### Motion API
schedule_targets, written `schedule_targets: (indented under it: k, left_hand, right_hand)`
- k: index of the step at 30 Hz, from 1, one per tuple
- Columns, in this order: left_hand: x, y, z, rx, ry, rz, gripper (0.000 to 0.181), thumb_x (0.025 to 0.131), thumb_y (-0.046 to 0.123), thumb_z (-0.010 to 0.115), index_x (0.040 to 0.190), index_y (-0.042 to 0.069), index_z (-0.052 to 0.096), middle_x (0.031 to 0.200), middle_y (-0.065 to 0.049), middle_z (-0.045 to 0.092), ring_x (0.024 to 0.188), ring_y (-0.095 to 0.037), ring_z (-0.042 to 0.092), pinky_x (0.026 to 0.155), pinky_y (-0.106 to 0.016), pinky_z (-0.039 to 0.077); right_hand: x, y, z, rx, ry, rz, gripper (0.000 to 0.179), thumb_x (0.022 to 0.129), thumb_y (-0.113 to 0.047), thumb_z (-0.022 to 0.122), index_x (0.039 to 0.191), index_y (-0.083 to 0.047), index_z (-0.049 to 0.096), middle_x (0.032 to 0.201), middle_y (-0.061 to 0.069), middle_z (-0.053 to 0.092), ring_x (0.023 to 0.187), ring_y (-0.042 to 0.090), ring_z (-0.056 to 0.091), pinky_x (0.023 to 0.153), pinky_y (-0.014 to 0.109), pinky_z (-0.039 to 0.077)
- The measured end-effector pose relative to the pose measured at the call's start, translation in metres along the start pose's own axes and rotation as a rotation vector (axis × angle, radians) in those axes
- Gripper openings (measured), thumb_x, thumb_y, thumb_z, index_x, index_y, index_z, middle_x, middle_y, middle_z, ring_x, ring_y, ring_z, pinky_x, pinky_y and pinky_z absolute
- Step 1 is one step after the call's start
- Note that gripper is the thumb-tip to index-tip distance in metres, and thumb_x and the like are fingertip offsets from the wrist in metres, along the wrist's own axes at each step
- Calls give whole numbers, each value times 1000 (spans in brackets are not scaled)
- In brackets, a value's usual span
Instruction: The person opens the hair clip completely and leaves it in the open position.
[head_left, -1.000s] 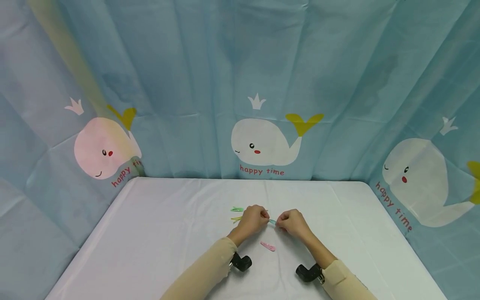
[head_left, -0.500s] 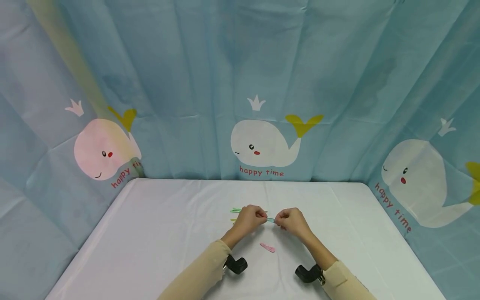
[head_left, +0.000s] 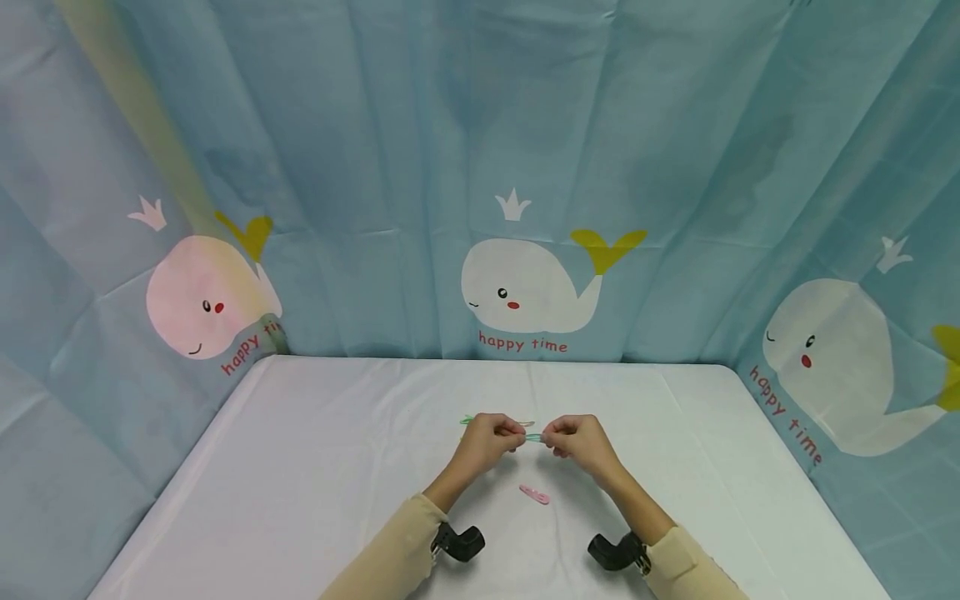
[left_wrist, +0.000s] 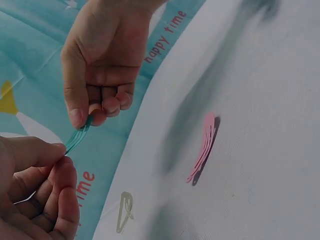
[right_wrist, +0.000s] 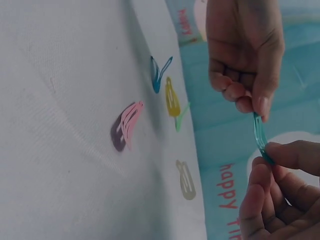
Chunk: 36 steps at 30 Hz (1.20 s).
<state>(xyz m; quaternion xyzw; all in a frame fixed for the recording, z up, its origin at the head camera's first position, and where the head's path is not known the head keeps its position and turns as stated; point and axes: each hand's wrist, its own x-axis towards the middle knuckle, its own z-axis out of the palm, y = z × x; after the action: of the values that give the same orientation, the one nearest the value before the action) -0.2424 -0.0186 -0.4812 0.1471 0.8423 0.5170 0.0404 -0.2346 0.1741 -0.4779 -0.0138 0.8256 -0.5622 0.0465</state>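
Observation:
Between my two hands a teal snap hair clip [head_left: 533, 437] is held up, its slim curved prongs showing in both wrist views. My left hand [head_left: 486, 440] pinches one end between thumb and forefinger. The other end is pinched by my right hand [head_left: 581, 442] in the same way. Nearer to me on the cloth lies a pink hair clip [head_left: 534, 495], also seen with its shadow in the left wrist view. Behind the hands are a beige clip [head_left: 527, 423] and a green clip [head_left: 467, 420], the green one partly covered by my left hand.
A blue clip [right_wrist: 159, 75] lies spread open on the cloth in the right wrist view, beside a yellow clip [right_wrist: 172, 97]. The white-covered table [head_left: 315, 450] reaches back to a light-blue curtain [head_left: 375, 275] printed with whales.
Both hands have shifted a little left with the teal clip, the left hand more. The beige clip shows more now, while the yellow clip is covered in the head view.

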Motion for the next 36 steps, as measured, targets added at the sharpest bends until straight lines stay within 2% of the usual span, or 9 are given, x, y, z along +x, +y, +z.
schedule_targets:
  k: [10,18,25,30,32,36]
  left_hand:
    - [-9,5,-8,-111,25,-42,11,88,13,71,91,2,73,79,-9,72,67,-12,62,61,-24,48]
    - [-17,4,-11,-170,32,-66,13,89,12,70,91,0,72,79,-11,71,67,-9,59,64,-25,48]
    - [-21,3,-14,-200,24,-84,16,88,18,71,92,2,73,82,-14,71,67,-8,58,59,-24,44]
    - [-25,1,-16,-218,26,-91,15,88,16,71,93,2,73,82,-11,71,69,-9,60,65,-31,50]
    - [-26,1,-17,-238,29,-87,15,88,14,70,94,0,72,83,-13,71,69,-9,60,67,-35,51]
    - [-29,6,-20,-277,22,-89,16,88,9,68,96,-5,71,85,-17,71,70,-9,60,67,-34,51]
  right_hand:
    - [-4,-6,3,51,-42,-16,14,85,-10,71,87,4,71,72,5,67,61,15,58,59,25,50]
    - [-7,-7,5,84,-75,8,18,88,-13,70,92,5,72,76,7,69,63,16,58,61,25,50]
    - [-9,-8,7,105,-101,-24,19,90,-7,66,93,11,69,75,8,69,63,16,58,60,26,51]
    - [-11,-10,8,147,-121,-25,21,90,-11,68,94,10,69,75,5,68,63,14,58,62,25,52]
    - [-11,-10,8,161,-129,-32,22,90,-12,68,94,10,69,75,5,68,63,14,59,62,25,52]
    - [-12,-11,8,173,-149,-47,23,90,-12,67,95,11,69,74,2,68,63,13,59,62,25,52]
